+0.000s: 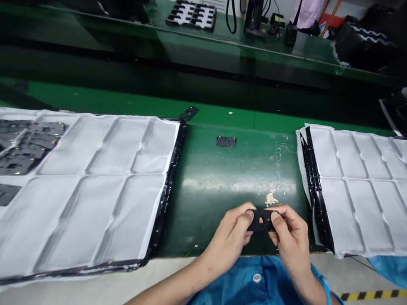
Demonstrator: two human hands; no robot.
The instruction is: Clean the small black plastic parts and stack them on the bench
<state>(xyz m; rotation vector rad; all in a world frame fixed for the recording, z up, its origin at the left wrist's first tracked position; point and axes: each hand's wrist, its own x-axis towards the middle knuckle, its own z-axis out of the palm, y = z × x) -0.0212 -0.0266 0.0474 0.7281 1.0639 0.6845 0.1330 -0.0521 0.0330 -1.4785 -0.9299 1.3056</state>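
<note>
Between my two hands is a small black rectangular plate (262,215) with cut-out openings near its middle. My left hand (234,226) pinches its left end, thumb on the upper face. The right end is gripped by my right hand (290,231), its thumb pressed on the face as well. Just beyond the held plate, a little heap of tiny pale pieces (271,198) lies on the green table (216,203). Farther off on the table rests a similar black plate (226,141), and another dark plate (190,113) sits by the left tray's far corner.
At left, a white-lined compartment tray (104,203) bears several black plates (28,148) on its far left. A stack of similar white-lined trays (356,190) stands at right. On the back shelf are a black-and-white tray (191,15) and cables (231,19).
</note>
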